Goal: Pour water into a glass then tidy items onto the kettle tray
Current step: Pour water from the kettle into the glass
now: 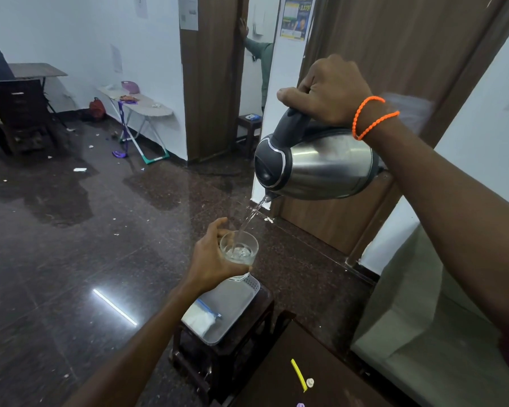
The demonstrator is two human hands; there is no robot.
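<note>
My right hand point(329, 89) grips the black handle of a steel kettle point(321, 165), tilted with its spout down to the left. A thin stream of water point(252, 215) falls from the spout into a clear glass point(239, 249). My left hand point(210, 259) holds that glass from its left side, in the air above a translucent plastic tray point(232, 306). The glass is partly filled. On the tray lies a small plastic bag of white powder with a blue strip point(202, 318).
The tray sits on a dark wooden stool point(218, 362). A dark table point(306, 374) at the bottom right carries a yellow strip point(299, 376) and small caps. A pale bed point(423, 304) lies to the right, and a person point(259, 57) stands at the far doorway. An ironing board point(147, 107) stands by the wall.
</note>
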